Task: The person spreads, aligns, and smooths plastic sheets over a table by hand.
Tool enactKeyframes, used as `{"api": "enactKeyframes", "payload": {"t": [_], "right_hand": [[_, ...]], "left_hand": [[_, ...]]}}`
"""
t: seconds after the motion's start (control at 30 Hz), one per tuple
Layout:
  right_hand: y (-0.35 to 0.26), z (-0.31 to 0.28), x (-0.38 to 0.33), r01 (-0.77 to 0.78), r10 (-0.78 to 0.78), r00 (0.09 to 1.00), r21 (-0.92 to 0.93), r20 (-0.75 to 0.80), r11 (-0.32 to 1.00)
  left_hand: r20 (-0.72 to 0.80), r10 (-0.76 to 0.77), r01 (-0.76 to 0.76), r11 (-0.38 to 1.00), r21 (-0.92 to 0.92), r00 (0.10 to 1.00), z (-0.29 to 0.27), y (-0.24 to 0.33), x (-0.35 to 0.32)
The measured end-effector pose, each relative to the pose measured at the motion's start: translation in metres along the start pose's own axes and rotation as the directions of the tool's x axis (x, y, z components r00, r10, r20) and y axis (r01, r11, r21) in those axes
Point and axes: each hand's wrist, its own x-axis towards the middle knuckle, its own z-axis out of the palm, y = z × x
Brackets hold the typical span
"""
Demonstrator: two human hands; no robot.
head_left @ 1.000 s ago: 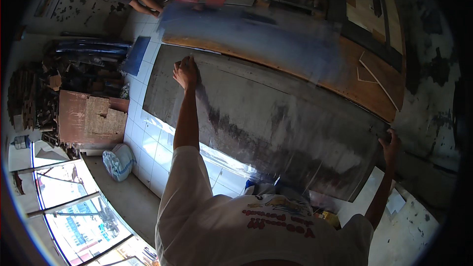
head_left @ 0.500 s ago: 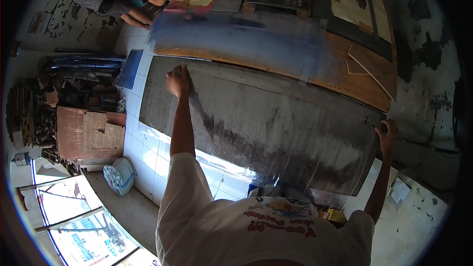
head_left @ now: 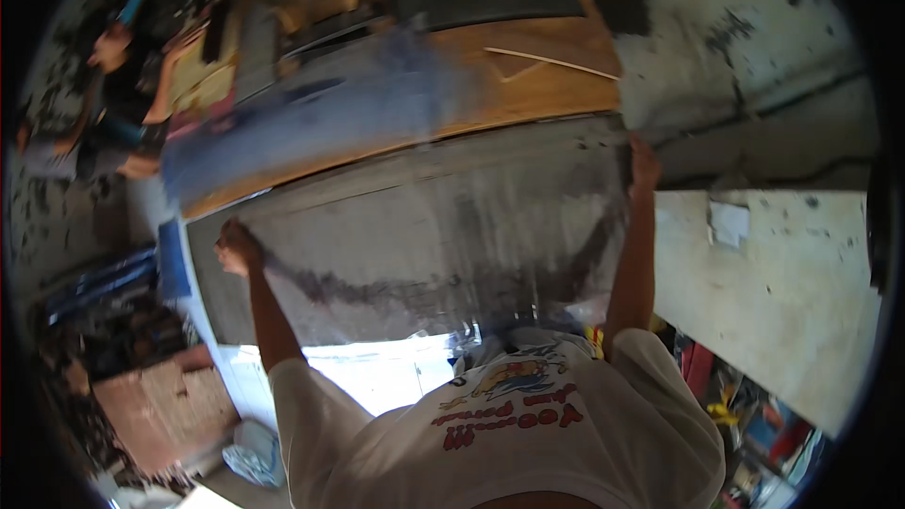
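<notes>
A clear plastic sheet (head_left: 424,254) lies over a long dark grey tabletop in front of me, its wrinkled near edge glinting at the side closest to my body. My left hand (head_left: 239,247) is closed at the sheet's far left part, a little in from the tabletop's left end. At the right end, my right hand (head_left: 645,164) has its fingers closed at the sheet's far right corner. Both arms are stretched forward and wide apart. The picture is blurred, so the exact finger grip is hard to make out.
Beyond the tabletop lies a brown wooden board (head_left: 556,38) with a bluish see-through sheet (head_left: 330,104) and a thin wooden strip (head_left: 556,62). People (head_left: 113,85) are at the far left. Scrap boards (head_left: 165,405) pile up left; a pale panel (head_left: 764,292) stands right.
My view has turned, so the tabletop and boards appear tilted the other way. Both hands stay near the tabletop's far corners, slightly closer to me.
</notes>
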Motion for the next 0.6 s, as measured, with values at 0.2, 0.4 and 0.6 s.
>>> {"api": "enactKeyframes", "payload": {"t": [0.2, 0.4, 0.6], "right_hand": [[-0.016, -0.005, -0.004, -0.062, 0.061, 0.998, -0.021, -0.014, 0.998], [-0.012, -0.010, -0.003, -0.028, 0.026, 0.999, -0.072, -0.024, 0.997], [-0.008, -0.009, -0.004, -0.010, 0.009, 1.000, -0.088, -0.005, 0.996]], "left_hand": [[-0.001, 0.033, -0.033, 0.998, -0.062, 0.999, 0.016, -0.013, 0.014], [0.007, 0.045, -0.044, 0.997, -0.066, 0.999, 0.022, -0.011, 0.010], [-0.019, 0.040, -0.041, 0.996, -0.078, 0.999, 0.019, -0.015, 0.011]]}}
